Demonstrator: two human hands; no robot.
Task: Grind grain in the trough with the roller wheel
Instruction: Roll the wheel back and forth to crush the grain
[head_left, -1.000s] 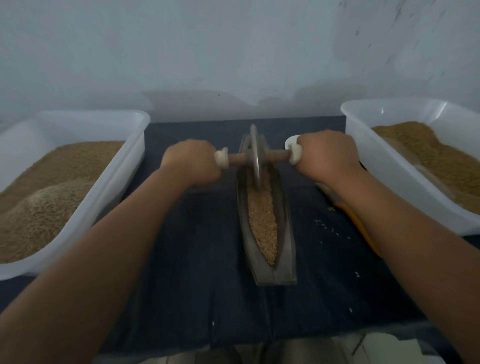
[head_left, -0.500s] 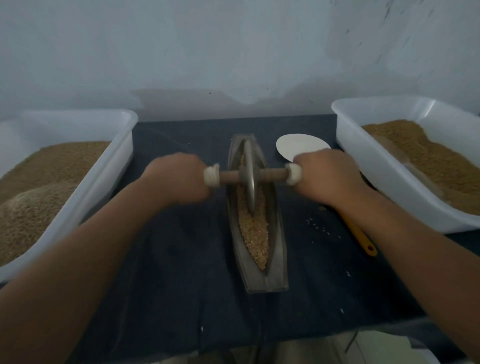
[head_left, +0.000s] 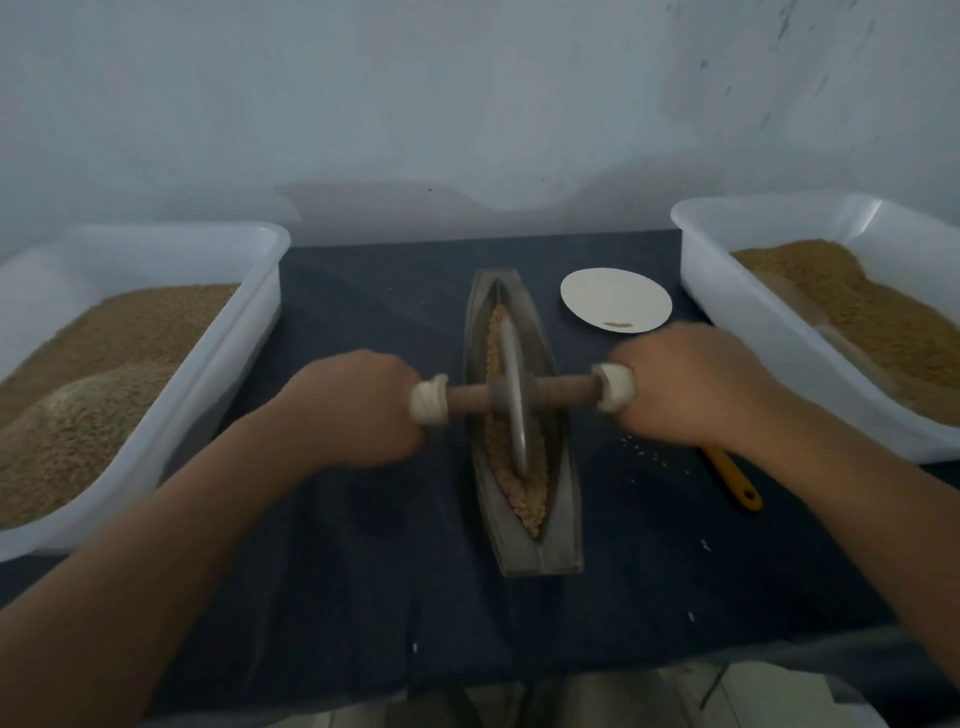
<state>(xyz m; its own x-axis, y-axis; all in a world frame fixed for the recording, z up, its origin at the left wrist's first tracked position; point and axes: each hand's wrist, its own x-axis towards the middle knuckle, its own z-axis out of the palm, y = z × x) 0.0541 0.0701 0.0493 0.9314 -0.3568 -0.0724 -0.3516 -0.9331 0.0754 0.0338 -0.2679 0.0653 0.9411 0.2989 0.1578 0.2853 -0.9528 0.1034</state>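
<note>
- On the dark-covered table (head_left: 363, 571), at its middle: a long grey boat-shaped trough (head_left: 558, 467), long axis running 12 to 6 o'clock, narrow tip at 12.
- In the trough's channel: grain (head_left: 532, 499), a tan strip from near the 12 o'clock tip to near the 6 o'clock end, coarse and clumped toward 6.
- Standing on edge in that channel, about midway along: the roller wheel (head_left: 511, 405), a thin grey disc with its lower rim down in the grain.
- Through the hub: a brown wooden axle (head_left: 470, 402), lying 9 to 3 o'clock across the trough, a white wrapped collar (head_left: 428, 400) at each end.
- At 9 o'clock of the wheel: the left hand (head_left: 358, 408), grip wrapped tight round the axle's end, knuckles up, fist touching the collar.
- At 3 o'clock of the wheel: the right hand (head_left: 691, 384), grip likewise wrapped round the other end of the axle, knuckles up.
- Bare forearms reaching in from 7 and 5 o'clock.
- At 9 o'clock of the trough, well apart: a white plastic tub (head_left: 249, 312), heaped with tan grain, a paler mound toward 7 o'clock.
- At 3 o'clock: a second white tub (head_left: 727, 291), also holding tan grain, sloped high toward its far side.
- At 1 o'clock of the trough, between it and the second tub: a round white plate (head_left: 615, 299), a small tan smear near its 6 o'clock edge.
- At 4 o'clock of the wheel: an orange handle (head_left: 732, 475) with a hole at its end, upper part hidden under the right wrist.
- Beside it on the table: a few loose pale kernels (head_left: 654, 457).
- At 12 o'clock, behind everything: a pale, scuffed wall (head_left: 467, 104).
</note>
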